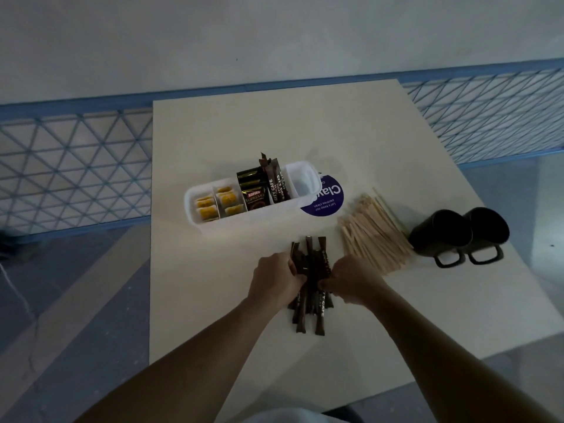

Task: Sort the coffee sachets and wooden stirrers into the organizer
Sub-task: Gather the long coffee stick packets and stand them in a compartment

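Observation:
A bundle of dark brown stick coffee sachets [311, 312] lies on the table's near middle. My left hand [274, 279] grips its left side and my right hand [354, 279] grips its right side, fingers curled around the sticks. Behind them stands the white organizer [195, 215]. Yellow packets [213, 203] fill its two left compartments, black Kopiko sachets [254, 195] and upright brown stick sachets [276, 183] fill the middle, and the right end compartment [302, 181] holds nothing. A loose pile of wooden stirrers [375, 230] lies to the right of my hands.
Two black mugs [457, 233] lie on their sides at the table's right edge, beside the stirrers. A round purple sticker [328, 203] shows behind the organizer's right end. Blue wire mesh panels [73, 169] flank the beige table [213, 300] on both sides.

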The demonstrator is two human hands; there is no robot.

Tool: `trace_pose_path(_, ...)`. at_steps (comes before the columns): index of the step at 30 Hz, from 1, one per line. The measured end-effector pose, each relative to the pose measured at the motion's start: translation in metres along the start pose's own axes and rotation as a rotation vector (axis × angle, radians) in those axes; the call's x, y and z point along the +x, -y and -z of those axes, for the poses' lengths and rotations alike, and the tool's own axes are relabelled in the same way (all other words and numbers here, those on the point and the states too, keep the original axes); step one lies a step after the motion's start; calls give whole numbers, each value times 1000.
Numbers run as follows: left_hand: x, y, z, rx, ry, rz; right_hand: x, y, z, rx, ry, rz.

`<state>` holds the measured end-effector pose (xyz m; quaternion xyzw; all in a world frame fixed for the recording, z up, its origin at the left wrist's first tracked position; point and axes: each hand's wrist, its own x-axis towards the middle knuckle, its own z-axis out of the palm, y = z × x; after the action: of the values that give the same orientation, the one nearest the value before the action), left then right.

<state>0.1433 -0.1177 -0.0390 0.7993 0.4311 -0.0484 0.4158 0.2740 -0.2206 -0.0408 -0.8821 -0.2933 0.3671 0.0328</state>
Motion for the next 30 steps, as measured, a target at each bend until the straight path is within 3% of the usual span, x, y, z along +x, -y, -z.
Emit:
trace_pose_path(10,-6,8,-16,37,-21,39,-12,4,-20,137,-92,-106)
trace_pose_path(16,-7,8,-21,71,-75,41,-13,5,-18,146,-88,-50)
trace_pose_path(23,-2,14,-16,29,-180,47,-1,4,7,261,-226,-9)
trace_pose_path(30,8,14,-10,69,-145,51,10,12,-1,263,-286,10)
